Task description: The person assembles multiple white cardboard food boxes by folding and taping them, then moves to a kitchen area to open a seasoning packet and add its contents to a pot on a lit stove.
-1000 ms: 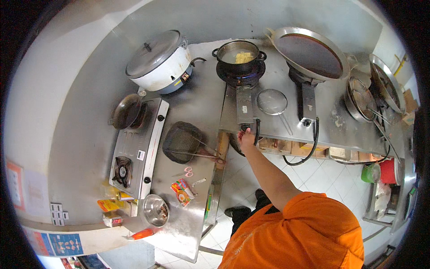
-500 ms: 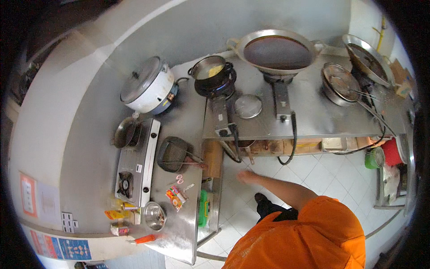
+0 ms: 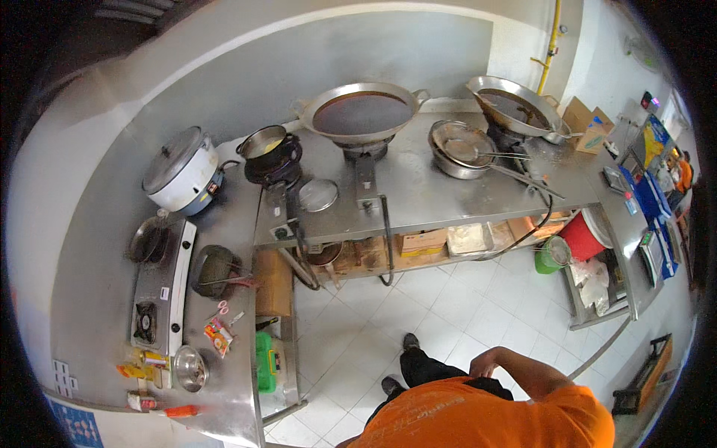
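Observation:
My right hand hangs loosely beside my waist, next to my dark trousers and the hem of my orange shirt. Its fingers are slightly bent and apart, and I see nothing in them. My left hand is out of view. On the counter ahead stand a wide wok of dark liquid, a dark pot on a burner and a round metal lid. Further right, a wire strainer rests over a metal bowl, near a second wok. Neither hand touches any of these.
The left counter carries a large rice cooker, a gas stove, a grill pan, pink scissors, a metal bowl and an orange-handled knife. A red bucket and green basket stand low at right.
My right hand has drawn back from in front of me to my waist. The view has swung right, bringing the right counter end and another person in the distance into sight.

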Available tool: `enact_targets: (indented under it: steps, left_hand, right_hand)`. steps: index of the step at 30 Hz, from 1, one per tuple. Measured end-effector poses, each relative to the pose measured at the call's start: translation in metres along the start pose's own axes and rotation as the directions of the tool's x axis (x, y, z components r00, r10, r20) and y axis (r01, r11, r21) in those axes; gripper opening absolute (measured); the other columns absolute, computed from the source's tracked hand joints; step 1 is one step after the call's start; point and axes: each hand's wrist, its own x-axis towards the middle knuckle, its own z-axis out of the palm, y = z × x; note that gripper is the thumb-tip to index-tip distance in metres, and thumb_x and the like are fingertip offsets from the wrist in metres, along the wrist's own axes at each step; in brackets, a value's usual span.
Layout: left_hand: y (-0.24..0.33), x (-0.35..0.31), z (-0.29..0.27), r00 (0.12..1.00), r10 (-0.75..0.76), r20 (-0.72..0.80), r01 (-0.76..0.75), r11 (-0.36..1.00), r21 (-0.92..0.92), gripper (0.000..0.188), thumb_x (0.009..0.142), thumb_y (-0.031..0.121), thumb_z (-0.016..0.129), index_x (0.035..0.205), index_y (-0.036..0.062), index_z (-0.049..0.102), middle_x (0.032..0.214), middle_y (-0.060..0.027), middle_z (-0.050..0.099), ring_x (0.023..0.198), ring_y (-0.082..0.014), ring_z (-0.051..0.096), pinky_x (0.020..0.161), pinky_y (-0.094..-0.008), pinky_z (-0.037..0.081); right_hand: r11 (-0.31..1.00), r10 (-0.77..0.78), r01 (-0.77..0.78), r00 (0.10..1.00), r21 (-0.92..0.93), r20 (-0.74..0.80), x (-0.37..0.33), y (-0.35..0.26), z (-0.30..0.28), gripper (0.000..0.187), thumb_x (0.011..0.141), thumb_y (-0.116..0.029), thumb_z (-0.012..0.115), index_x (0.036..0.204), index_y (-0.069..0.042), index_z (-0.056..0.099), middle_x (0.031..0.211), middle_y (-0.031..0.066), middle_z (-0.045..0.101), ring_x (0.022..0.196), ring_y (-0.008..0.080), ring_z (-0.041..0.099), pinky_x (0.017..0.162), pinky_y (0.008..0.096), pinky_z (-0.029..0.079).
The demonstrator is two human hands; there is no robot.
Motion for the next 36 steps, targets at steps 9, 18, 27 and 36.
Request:
enact_targets:
  steps: [9, 18, 27, 36]
  left_hand:
    - [0.142, -0.007, -0.004, 0.916, 0.11, 0.387, -0.346, -0.275, 0.897, 0.066, 0.08, 0.045, 0.082, 0.133, 0.0111, 0.063, 0.108, -0.0175, 0.072, 0.097, -0.0319, 0.069, 0.085, -0.0474, 0.055]
    - [0.397, -0.039, 0.054, 0.776, 0.62, -0.116, -0.608, 0.784, 0.127, 0.025, 0.093, 0.016, 0.064, 0.118, 0.0119, 0.068, 0.118, -0.0061, 0.073, 0.101, -0.0237, 0.071, 0.077, -0.0428, 0.057]
    - [0.642, 0.018, -0.089, 0.602, 0.554, -0.575, -0.785, 0.281, -0.552, 0.019, 0.104, 0.023, 0.066, 0.101, 0.0048, 0.062, 0.087, -0.0045, 0.068, 0.071, -0.0179, 0.065, 0.063, -0.0273, 0.056]
    - [0.728, 0.009, -0.118, 0.511, 0.586, -0.629, -0.852, 0.439, -0.284, 0.024, 0.094, 0.004, 0.076, 0.083, -0.0017, 0.056, 0.082, -0.01, 0.063, 0.074, -0.0239, 0.072, 0.063, -0.0319, 0.063]
  right_hand:
    - [0.978, -0.05, 0.174, 0.737, 0.117, -0.674, -0.03, 0.146, 0.015, 0.045, 0.094, -0.043, 0.071, 0.082, 0.0, 0.072, 0.075, 0.0129, 0.073, 0.066, 0.0194, 0.069, 0.06, 0.0366, 0.054]
    - [0.776, -0.014, 0.542, 0.525, 0.322, -0.851, -0.046, 0.333, 0.002, 0.031, 0.09, 0.007, 0.057, 0.12, 0.004, 0.052, 0.099, 0.0286, 0.074, 0.08, 0.0391, 0.076, 0.062, 0.051, 0.063]
    - [0.649, 0.425, 0.472, 0.425, 0.596, -0.799, -0.097, 0.19, -0.071, 0.017, 0.102, -0.016, 0.057, 0.119, -0.013, 0.059, 0.099, 0.0156, 0.075, 0.08, 0.0289, 0.075, 0.059, 0.0409, 0.053]
    - [0.47, 0.268, 0.649, 0.54, 0.598, -0.798, -0.071, 0.058, -0.095, 0.03, 0.098, -0.019, 0.065, 0.126, -0.013, 0.059, 0.104, 0.0138, 0.077, 0.084, 0.026, 0.077, 0.063, 0.0396, 0.056]
